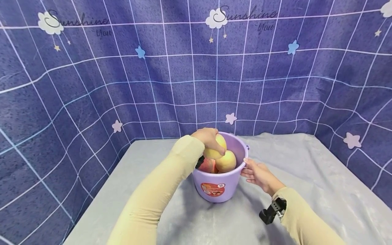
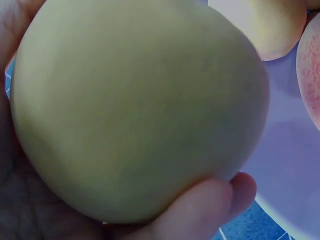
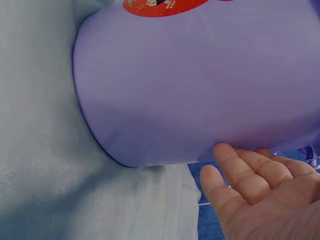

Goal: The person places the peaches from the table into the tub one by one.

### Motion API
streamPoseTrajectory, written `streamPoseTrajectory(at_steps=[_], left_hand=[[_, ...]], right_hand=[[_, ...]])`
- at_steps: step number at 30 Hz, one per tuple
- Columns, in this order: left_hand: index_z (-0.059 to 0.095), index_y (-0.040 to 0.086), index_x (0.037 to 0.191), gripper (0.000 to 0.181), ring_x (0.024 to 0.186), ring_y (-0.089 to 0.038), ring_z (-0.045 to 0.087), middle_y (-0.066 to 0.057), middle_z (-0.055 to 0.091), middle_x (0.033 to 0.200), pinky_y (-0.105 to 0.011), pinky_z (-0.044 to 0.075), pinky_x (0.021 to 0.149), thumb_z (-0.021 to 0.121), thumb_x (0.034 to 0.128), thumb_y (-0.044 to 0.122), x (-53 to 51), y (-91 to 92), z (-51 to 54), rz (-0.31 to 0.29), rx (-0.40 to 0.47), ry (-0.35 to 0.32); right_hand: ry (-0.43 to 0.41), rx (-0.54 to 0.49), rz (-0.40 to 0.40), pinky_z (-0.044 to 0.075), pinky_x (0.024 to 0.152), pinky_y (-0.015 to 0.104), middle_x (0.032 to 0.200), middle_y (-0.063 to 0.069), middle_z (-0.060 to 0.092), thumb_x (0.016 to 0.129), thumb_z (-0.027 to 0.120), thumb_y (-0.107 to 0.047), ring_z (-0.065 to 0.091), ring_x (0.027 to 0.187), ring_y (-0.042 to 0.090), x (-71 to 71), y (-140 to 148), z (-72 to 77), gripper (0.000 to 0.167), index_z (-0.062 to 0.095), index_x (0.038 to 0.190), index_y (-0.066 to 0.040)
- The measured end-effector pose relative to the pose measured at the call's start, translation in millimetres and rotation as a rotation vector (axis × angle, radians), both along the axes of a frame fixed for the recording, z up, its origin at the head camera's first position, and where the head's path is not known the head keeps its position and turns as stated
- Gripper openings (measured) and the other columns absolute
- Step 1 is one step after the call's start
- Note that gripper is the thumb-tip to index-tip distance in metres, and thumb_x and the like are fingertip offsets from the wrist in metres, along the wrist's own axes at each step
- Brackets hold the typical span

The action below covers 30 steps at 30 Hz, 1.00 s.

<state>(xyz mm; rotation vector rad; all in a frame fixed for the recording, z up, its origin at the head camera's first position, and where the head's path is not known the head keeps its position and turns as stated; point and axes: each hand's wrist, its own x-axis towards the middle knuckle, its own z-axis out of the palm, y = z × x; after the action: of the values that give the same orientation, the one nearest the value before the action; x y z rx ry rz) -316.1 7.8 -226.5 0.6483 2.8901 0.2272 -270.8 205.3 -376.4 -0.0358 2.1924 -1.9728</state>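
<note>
A purple bucket [image 1: 218, 187] with a red oval label stands upright on the grey cloth. At its mouth my left hand [image 1: 208, 137] grips a round yellow fruit [image 1: 221, 144], its fingers and thumb curved round the sides. The same fruit [image 2: 140, 110] fills most of the left wrist view. Inside the bucket lie another yellow fruit [image 1: 226, 161] and a red one [image 1: 206, 165]; my left hand and wrist partly cover the contents. On the right side, my right hand [image 1: 258, 173] holds the bucket, thumb at the rim and fingers [image 3: 240, 175] against the outer wall.
Grey cloth [image 1: 294, 163] covers the table around the bucket. A blue curtain [image 1: 196, 68] with a white grid hangs behind and at both sides. A black strap device [image 1: 274, 209] is on my right wrist.
</note>
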Motion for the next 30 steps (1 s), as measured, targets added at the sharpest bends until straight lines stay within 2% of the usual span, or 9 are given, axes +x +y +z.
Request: streamPoseTrajectory(at_steps=[8,12,16,19,22,26,28,30], left_hand=[[0.058,0.007,0.126,0.061,0.108,-0.023,0.057,-0.006,0.06,0.123,-0.032,0.046,0.089,0.075,0.0754,0.036,0.5,-11.4,-2.7,0.053,0.012,0.025],[0.058,0.007,0.128,0.062,0.113,-0.024,0.056,-0.007,0.059,0.126,-0.034,0.044,0.094,0.077,0.0747,0.034,-1.6,-16.4,-3.2,0.078,0.018,0.052],[0.058,0.007,0.127,0.063,0.111,-0.024,0.056,-0.008,0.06,0.125,-0.034,0.044,0.094,0.076,0.0751,0.036,-4.4,-21.6,-5.9,0.084,0.025,0.048],[0.06,0.01,0.126,0.058,0.109,-0.024,0.058,-0.006,0.061,0.124,-0.037,0.047,0.089,0.073,0.0767,0.038,-5.7,-24.7,-10.8,0.109,0.073,0.083],[0.062,0.016,0.122,0.051,0.103,-0.024,0.061,-0.003,0.065,0.117,-0.04,0.049,0.081,0.07,0.0783,0.04,-1.9,-29.2,-16.1,0.154,0.153,0.202],[0.064,0.017,0.118,0.043,0.092,-0.024,0.064,-0.003,0.068,0.107,-0.042,0.051,0.073,0.066,0.0809,0.04,13.4,-38.9,-22.8,0.179,0.281,0.379],[0.065,0.016,0.116,0.041,0.088,-0.023,0.064,-0.004,0.068,0.104,-0.042,0.051,0.068,0.065,0.082,0.037,22.8,-42.7,-30.1,0.161,0.341,0.468],[0.068,0.012,0.112,0.037,0.086,-0.025,0.065,-0.006,0.068,0.102,-0.041,0.051,0.066,0.066,0.0814,0.032,31.2,-44.9,-42.2,0.109,0.397,0.583]], right_hand=[[-0.011,-0.009,0.029,0.041,0.099,0.05,0.135,0.035,0.039,0.1,0.035,-0.039,0.045,0.125,0.042,-3.2,-7,-2.1,0.07,0.027,0.138,0.02],[-0.019,-0.017,0.034,0.042,0.098,0.049,0.136,0.035,0.038,0.101,0.034,-0.039,0.044,0.126,0.042,-4.5,-9,0.0,0.07,0.028,0.138,0.02],[-0.017,-0.016,0.044,0.042,0.098,0.048,0.136,0.035,0.038,0.101,0.034,-0.038,0.043,0.126,0.042,-8.4,-10,0.5,0.069,0.027,0.139,0.019],[-0.013,-0.015,0.039,0.041,0.099,0.049,0.137,0.035,0.037,0.101,0.034,-0.041,0.043,0.126,0.042,-10.5,-8,-0.9,0.071,0.026,0.139,0.019],[-0.004,-0.005,0.016,0.037,0.102,0.052,0.137,0.034,0.038,0.102,0.032,-0.043,0.042,0.127,0.043,-7.3,-5,-4.2,0.073,0.026,0.14,0.018],[0.07,0.088,-0.027,0.033,0.104,0.055,0.133,0.034,0.044,0.103,0.028,-0.042,0.046,0.123,0.045,0.9,0,-7.1,0.069,0.031,0.138,0.018],[0.152,0.22,-0.042,0.034,0.103,0.055,0.131,0.033,0.048,0.104,0.03,-0.04,0.048,0.121,0.045,6.2,3,-5.9,0.066,0.037,0.135,0.018],[0.268,0.395,-0.025,0.035,0.101,0.056,0.129,0.032,0.05,0.103,0.036,-0.036,0.049,0.119,0.046,12.1,6,-3.9,0.06,0.043,0.133,0.016]])
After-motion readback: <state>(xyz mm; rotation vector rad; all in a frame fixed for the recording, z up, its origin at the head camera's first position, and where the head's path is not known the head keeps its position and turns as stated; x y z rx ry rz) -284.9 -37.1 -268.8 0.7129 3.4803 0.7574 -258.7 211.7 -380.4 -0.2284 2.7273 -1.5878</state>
